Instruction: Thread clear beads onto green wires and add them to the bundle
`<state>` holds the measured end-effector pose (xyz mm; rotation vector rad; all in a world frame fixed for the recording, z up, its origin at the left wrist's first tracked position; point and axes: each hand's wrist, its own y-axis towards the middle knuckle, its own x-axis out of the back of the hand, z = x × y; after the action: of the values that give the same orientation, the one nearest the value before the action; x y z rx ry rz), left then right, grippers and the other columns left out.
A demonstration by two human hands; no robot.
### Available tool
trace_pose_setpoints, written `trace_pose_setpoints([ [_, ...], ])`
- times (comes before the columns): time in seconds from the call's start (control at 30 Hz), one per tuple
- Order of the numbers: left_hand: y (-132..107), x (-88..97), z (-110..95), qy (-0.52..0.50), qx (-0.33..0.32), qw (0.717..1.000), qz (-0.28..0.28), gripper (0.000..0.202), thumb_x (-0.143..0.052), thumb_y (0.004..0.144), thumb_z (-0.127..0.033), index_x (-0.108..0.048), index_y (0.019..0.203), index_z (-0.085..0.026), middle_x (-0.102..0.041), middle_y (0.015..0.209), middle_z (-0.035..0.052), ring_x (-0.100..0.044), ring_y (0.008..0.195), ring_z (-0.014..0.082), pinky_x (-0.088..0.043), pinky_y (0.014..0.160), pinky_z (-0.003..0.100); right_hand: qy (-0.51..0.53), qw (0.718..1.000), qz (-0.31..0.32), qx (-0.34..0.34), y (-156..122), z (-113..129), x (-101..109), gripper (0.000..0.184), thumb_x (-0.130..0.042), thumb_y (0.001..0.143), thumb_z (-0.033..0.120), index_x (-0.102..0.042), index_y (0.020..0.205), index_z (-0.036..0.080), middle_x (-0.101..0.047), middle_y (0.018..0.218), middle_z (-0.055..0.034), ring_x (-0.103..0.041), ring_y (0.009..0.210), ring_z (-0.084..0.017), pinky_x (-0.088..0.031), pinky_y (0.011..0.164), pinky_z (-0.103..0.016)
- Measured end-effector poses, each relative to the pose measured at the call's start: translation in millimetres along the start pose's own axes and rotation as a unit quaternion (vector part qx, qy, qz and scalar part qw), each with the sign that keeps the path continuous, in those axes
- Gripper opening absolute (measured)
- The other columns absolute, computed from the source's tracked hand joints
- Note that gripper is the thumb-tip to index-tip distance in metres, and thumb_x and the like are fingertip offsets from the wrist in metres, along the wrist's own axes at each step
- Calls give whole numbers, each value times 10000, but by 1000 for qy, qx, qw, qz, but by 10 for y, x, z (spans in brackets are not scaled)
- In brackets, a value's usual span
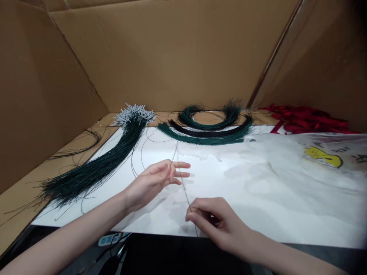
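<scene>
A thin dark wire (183,182) bends sharply above my hands over the white board. My left hand (155,179) pinches one leg of it between thumb and forefinger, the other fingers stretched apart. Lower and to the right, my right hand (218,221) grips the second leg between thumb and fingers, and a short tail hangs below the grip. Just beyond the bend lies a small patch of white fluffy material (197,151). To the left rests a thick bundle of dark green wires (114,160) with whitish beaded tips (133,114).
Curved bundles of green wire (206,139) and black wire (200,132) lie at the back. Red ribbon (306,118) is heaped back right, near a clear plastic bag (323,164) with yellow print. Cardboard walls (177,53) enclose the white board (243,225). Loose wires (91,143) lie left.
</scene>
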<state>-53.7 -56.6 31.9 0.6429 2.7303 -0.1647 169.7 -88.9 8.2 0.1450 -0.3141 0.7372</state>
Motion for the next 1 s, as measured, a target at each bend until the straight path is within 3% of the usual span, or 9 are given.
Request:
trace_pose_setpoints([
  [0.07, 36, -88, 63, -33, -8, 999, 25, 286, -576, 953, -294, -579, 721, -128, -701, 1086, 121, -658, 990, 199, -456, 874, 284, -5, 1000, 28, 0, -3, 27, -21, 263, -527, 955, 336, -561, 762, 160, -424, 626, 34, -342, 562, -85, -302, 525, -222],
  [0.17, 78, -142, 113, -81, -13, 995, 56, 272, -635, 916, -274, -581, 698, -121, -699, 762, 72, -629, 667, 126, -452, 697, 231, -14, 996, 83, 16, -6, 44, 65, 190, -633, 879, 345, -638, 884, 156, -517, 728, 5, -450, 633, -103, -375, 577, -224],
  [0.23, 94, -156, 137, -108, 8, 990, 87, 260, -658, 895, -262, -584, 693, -115, -698, 732, 80, -620, 615, 125, -444, 631, 227, -8, 997, 74, 32, 19, 31, 186, 245, -633, 881, 393, -661, 926, 155, -580, 829, -34, -515, 744, -141, -426, 666, -253],
  [0.33, 117, -187, 188, -134, 47, 979, 149, 282, -665, 883, -275, -578, 670, -112, -701, 712, 107, -630, 580, 149, -444, 569, 243, 47, 998, -45, 16, 132, -21, 369, 399, -433, 1003, 445, -675, 885, 150, -626, 861, -59, -541, 781, -153, -434, 731, -286],
  [0.4, 139, -215, 234, -144, 64, 971, 179, 311, -649, 892, -286, -566, 649, -112, -696, 693, 114, -626, 546, 150, -437, 552, 249, 84, 992, -95, -4, 247, -62, 440, 398, -433, 1008, 460, -694, 1016, 159, -660, 982, -77, -576, 856, -164, -448, 780, -299],
  [0.53, 195, -244, 340, -170, 73, 961, 205, 321, -638, 888, -293, -543, 631, -125, -685, 656, 101, -619, 512, 148, -429, 545, 256, 194, 979, -56, 20, 462, -115, 429, 353, -542, 968, 454, -701, 1137, 188, -658, 1263, -99, -596, 1132, -205, -446, 966, -356],
  [0.7, 256, -192, 448, -211, 69, 957, 185, 232, -681, 811, -226, -531, 653, -148, -697, 634, 78, -622, 503, 159, -415, 537, 257, 297, 948, -102, 51, 580, -120, 347, 243, -667, 899, 408, -758, 926, 184, -746, 1046, -75, -670, 953, -172, -500, 923, -348],
  [0.9, 288, -171, 506, -246, 92, 946, 190, 218, -637, 812, -196, -514, 637, -152, -696, 641, 83, -614, 516, 157, -409, 556, 262, 280, 951, -109, 67, 602, -56, 355, 132, -722, 859, 303, -779, 811, 194, -766, 854, -33, -700, 845, -155, -543, 846, -313],
  [1.0, 296, -174, 521, -231, 112, 948, 186, 268, -681, 809, -265, -511, 635, -152, -695, 676, 95, -633, 582, 174, -432, 623, 279, 251, 958, -119, 67, 594, -31, 356, 136, -707, 869, 292, -768, 799, 193, -751, 806, -23, -695, 803, -148, -550, 791, -293],
])
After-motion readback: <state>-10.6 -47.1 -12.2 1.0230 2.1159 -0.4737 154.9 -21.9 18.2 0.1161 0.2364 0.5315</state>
